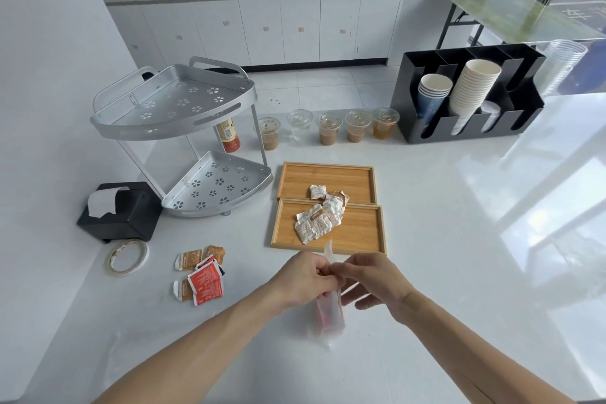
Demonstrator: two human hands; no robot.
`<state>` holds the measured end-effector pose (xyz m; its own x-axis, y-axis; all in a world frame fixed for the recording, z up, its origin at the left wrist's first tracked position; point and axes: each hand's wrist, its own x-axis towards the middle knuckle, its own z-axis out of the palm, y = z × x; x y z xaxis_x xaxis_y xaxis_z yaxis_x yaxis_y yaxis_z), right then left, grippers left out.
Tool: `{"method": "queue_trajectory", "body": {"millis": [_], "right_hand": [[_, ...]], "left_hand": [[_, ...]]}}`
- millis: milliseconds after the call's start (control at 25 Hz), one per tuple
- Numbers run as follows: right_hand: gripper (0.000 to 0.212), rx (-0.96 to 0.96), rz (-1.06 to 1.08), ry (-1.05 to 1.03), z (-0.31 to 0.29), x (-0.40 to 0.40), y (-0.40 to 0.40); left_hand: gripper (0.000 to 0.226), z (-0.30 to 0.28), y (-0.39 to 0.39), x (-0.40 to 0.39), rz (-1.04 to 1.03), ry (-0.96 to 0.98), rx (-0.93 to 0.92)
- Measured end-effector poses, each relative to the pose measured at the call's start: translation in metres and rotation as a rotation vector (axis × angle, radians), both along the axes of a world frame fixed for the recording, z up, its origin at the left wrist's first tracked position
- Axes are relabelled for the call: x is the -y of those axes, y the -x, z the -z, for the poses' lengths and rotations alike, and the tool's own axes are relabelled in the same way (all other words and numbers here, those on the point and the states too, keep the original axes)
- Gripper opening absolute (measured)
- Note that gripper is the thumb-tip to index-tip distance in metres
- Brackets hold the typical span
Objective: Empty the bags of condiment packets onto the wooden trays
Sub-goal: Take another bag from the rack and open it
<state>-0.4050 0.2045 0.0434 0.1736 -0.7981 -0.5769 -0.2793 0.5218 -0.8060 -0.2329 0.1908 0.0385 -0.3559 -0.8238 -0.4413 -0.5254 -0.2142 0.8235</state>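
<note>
From the head view, the left hand (306,275) and right hand (367,279) pinch the mouth of a clear bag (329,311) holding red packets, just short of the near wooden tray (360,233). Tipped here, packets would likely spill onto the counter (459,272).

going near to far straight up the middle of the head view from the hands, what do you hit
plastic bag held in both hands, left hand and right hand → near wooden tray with white packets → far wooden tray → row of lidded cups → floor → white cabinets
</note>
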Motion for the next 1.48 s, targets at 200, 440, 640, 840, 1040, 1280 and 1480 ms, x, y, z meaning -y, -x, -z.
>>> {"method": "queue_trajectory", "body": {"millis": [200,440,640,840,1040,1280,1480], "right_hand": [[0.021,0.099,0.017,-0.04,0.005,0.002,0.004],[0.015,0.179,0.002,-0.058,0.012,0.0,0.004],[0.013,0.074,-0.052,-0.016,0.01,0.003,0.001],[0.014,-0.095,-0.115,0.058,0.009,0.001,-0.005],[0.024,-0.154,-0.172,0.061,0.012,-0.001,-0.008],[0.021,-0.346,-0.213,0.24,0.012,-0.001,-0.006],[0.03,-0.715,-0.244,0.314,0.001,0.008,0.024]], "left_hand": [[0.018,0.003,-0.005,0.002,0.015,-0.046,-0.051],[0.023,0.01,-0.015,-0.002,-0.044,-0.058,-0.168],[0.015,0.013,-0.017,-0.003,-0.039,-0.098,-0.207],[0.014,0.008,-0.016,0.0,0.024,-0.144,-0.109],[0.018,0.004,-0.013,0.002,0.071,-0.011,-0.006],[0.017,0.006,-0.008,0.003,0.141,0.253,0.247],[0.02,0.002,-0.035,0.019,-0.01,0.353,0.394]]}}
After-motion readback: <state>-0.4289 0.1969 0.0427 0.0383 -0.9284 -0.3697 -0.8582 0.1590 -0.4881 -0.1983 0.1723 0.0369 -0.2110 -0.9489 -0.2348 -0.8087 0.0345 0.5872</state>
